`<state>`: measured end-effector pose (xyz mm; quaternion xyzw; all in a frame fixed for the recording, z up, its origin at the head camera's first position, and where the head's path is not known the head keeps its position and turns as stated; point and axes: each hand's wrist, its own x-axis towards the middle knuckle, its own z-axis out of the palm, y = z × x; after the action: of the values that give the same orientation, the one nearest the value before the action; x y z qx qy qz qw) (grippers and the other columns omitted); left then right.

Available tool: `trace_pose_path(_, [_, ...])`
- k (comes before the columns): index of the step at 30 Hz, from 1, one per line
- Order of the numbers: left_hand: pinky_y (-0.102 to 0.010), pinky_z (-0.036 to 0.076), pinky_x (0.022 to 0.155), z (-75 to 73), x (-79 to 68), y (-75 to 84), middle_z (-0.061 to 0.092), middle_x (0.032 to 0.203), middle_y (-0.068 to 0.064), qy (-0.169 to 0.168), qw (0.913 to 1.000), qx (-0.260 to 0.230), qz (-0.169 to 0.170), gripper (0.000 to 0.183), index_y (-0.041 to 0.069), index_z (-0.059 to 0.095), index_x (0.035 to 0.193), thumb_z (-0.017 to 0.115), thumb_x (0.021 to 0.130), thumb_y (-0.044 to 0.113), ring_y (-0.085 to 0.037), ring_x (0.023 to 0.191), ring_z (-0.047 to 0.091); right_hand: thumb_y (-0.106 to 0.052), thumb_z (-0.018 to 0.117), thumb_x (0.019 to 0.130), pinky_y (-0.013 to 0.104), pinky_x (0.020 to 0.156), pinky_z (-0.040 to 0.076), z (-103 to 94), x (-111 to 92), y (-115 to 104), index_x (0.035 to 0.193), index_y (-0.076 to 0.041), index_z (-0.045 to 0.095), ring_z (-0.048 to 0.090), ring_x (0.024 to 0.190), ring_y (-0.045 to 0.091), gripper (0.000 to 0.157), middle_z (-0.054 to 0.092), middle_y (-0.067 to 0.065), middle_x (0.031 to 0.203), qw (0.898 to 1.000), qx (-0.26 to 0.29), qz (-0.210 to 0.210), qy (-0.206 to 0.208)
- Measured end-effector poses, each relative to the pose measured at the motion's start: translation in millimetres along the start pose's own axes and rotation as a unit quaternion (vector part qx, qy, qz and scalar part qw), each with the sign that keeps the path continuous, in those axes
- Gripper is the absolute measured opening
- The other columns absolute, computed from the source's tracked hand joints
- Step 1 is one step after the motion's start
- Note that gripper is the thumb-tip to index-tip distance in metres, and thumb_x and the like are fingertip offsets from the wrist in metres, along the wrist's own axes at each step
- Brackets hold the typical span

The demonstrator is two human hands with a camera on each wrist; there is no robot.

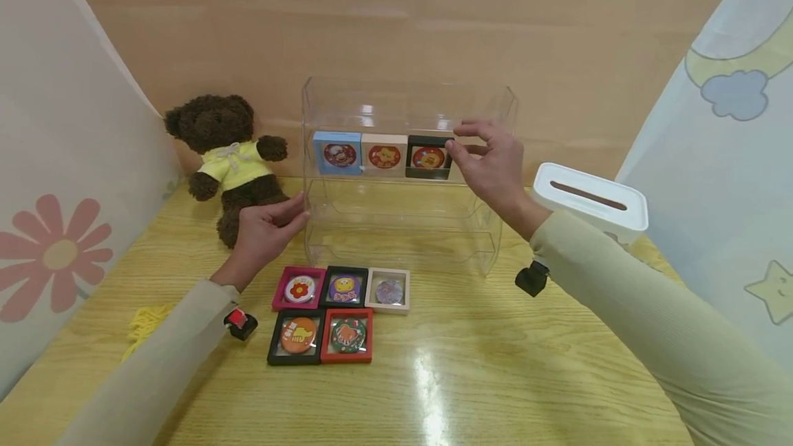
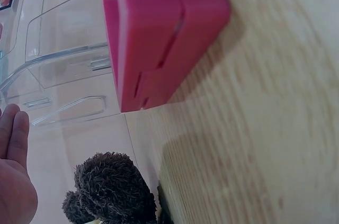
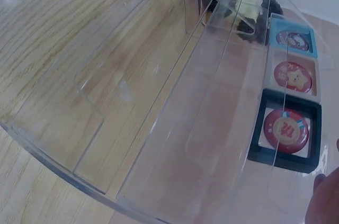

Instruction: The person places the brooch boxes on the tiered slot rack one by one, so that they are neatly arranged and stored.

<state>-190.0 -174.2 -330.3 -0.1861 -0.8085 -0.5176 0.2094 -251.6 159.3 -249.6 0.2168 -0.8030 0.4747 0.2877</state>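
Note:
A clear acrylic rack (image 1: 396, 206) stands on the table, with blue (image 1: 337, 153), cream (image 1: 385, 154) and black (image 1: 429, 157) framed badges side by side on its upper shelf. My right hand (image 1: 492, 160) is at the right end of this row, thumb and fingertips spread close by the black frame's edge. In the right wrist view a gap shows between that frame (image 3: 288, 130) and the thumb. Beside the rack's left wall is my left hand (image 1: 263, 232), its fingertips right at the clear edge. Its fingers look straight in the left wrist view.
Several framed badges lie in two rows before the rack, including a pink frame (image 1: 300, 288) and a red frame (image 1: 347, 335). A brown teddy bear (image 1: 232, 164) sits at left, behind yellow strands (image 1: 147, 325). At right stands a white tissue box (image 1: 588, 198).

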Motion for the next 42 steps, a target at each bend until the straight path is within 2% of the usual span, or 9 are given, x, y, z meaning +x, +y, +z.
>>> trace_pose_path(4, [-0.016, 0.051, 0.072, -0.9, -0.4, 0.5, 0.063, 0.109, -0.022, 0.001, 1.0000, -0.001, 0.001, 0.032, -0.009, 0.061, 0.118, 0.065, 0.087, -0.005, -0.006, 0.094, 0.064, -0.003, 0.073, 0.083, 0.023, 0.072, 0.054, 1.3, -5.1, -10.5, 0.094, 0.008, 0.071, 0.058, 0.096, 0.021, 0.016, 0.059, 0.014, 0.107, 0.999, -0.006, -0.038, 0.015])
trace_pose_path(9, [-0.016, 0.051, 0.072, -0.6, -0.8, 0.1, 0.063, 0.109, -0.022, 0.001, 1.0000, -0.003, -0.002, 0.032, -0.009, 0.061, 0.118, 0.065, 0.087, -0.005, -0.005, 0.094, 0.064, 0.008, 0.071, 0.081, 0.012, 0.064, 0.048, 3.3, -21.1, -36.4, 0.087, 0.014, 0.068, 0.058, 0.087, 0.031, 0.009, 0.060, 0.023, 0.095, 0.996, -0.004, -0.091, 0.010])
trace_pose_path(12, [-0.016, 0.051, 0.072, 0.2, -0.5, -0.2, 0.063, 0.110, -0.022, 0.000, 1.0000, -0.004, -0.002, 0.032, -0.009, 0.061, 0.118, 0.065, 0.087, -0.005, -0.005, 0.094, 0.064, 0.012, 0.069, 0.080, 0.017, 0.063, 0.050, 4.9, -32.6, -45.2, 0.085, 0.013, 0.066, 0.057, 0.083, 0.031, 0.006, 0.060, 0.023, 0.088, 0.995, 0.007, -0.101, -0.009])
trace_pose_path(18, [-0.017, 0.051, 0.073, 0.3, 0.0, -0.6, 0.062, 0.111, -0.022, 0.000, 0.9999, -0.012, -0.004, 0.031, -0.010, 0.060, 0.118, 0.065, 0.087, -0.006, -0.012, 0.096, 0.064, 0.002, 0.072, 0.082, 0.028, 0.061, 0.053, 14.9, -56.0, -22.7, 0.091, 0.003, 0.069, 0.061, 0.079, 0.021, 0.010, 0.066, 0.010, 0.088, 0.992, 0.022, -0.100, -0.070])
trace_pose_path(26, [-0.017, 0.051, 0.074, 0.6, -0.4, -2.3, 0.061, 0.112, -0.023, 0.005, 0.9998, -0.021, -0.002, 0.030, -0.012, 0.060, 0.117, 0.064, 0.087, -0.007, -0.006, 0.094, 0.063, -0.007, 0.071, 0.086, 0.027, 0.066, 0.055, 19.9, -93.6, -15.1, 0.098, -0.001, 0.069, 0.063, 0.082, 0.014, 0.014, 0.067, 0.005, 0.092, 0.983, 0.041, -0.045, -0.173])
trace_pose_path(34, [-0.017, 0.051, 0.074, 1.5, -0.7, -2.3, 0.061, 0.113, -0.022, 0.007, 0.9997, -0.023, -0.004, 0.031, -0.011, 0.061, 0.117, 0.065, 0.087, -0.005, -0.004, 0.094, 0.063, -0.005, 0.072, 0.084, 0.031, 0.075, 0.055, 22.2, -125.6, -1.9, 0.104, 0.003, 0.069, 0.066, 0.086, 0.022, 0.021, 0.067, 0.011, 0.103, 0.968, 0.058, 0.018, -0.242])
trace_pose_path(40, [-0.017, 0.051, 0.074, 3.1, 1.2, -28.4, 0.062, 0.115, -0.016, 0.012, 0.9994, -0.032, -0.002, 0.032, -0.003, 0.063, 0.119, 0.068, 0.087, -0.001, -0.003, 0.095, 0.063, -0.010, 0.072, 0.086, 0.035, 0.080, 0.053, 25.2, -142.2, 8.7, 0.109, 0.008, 0.066, 0.064, 0.094, 0.032, 0.030, 0.065, 0.020, 0.109, 0.956, 0.047, 0.064, -0.283])
trace_pose_path(42, [-0.017, 0.051, 0.074, 3.1, 1.3, -31.8, 0.062, 0.116, -0.016, 0.011, 0.9993, -0.036, -0.001, 0.033, -0.003, 0.063, 0.119, 0.067, 0.087, -0.001, -0.002, 0.095, 0.062, -0.011, 0.073, 0.085, 0.036, 0.081, 0.053, 25.8, -147.3, 11.0, 0.110, 0.010, 0.065, 0.063, 0.095, 0.032, 0.034, 0.065, 0.021, 0.110, 0.952, 0.038, 0.072, -0.295])
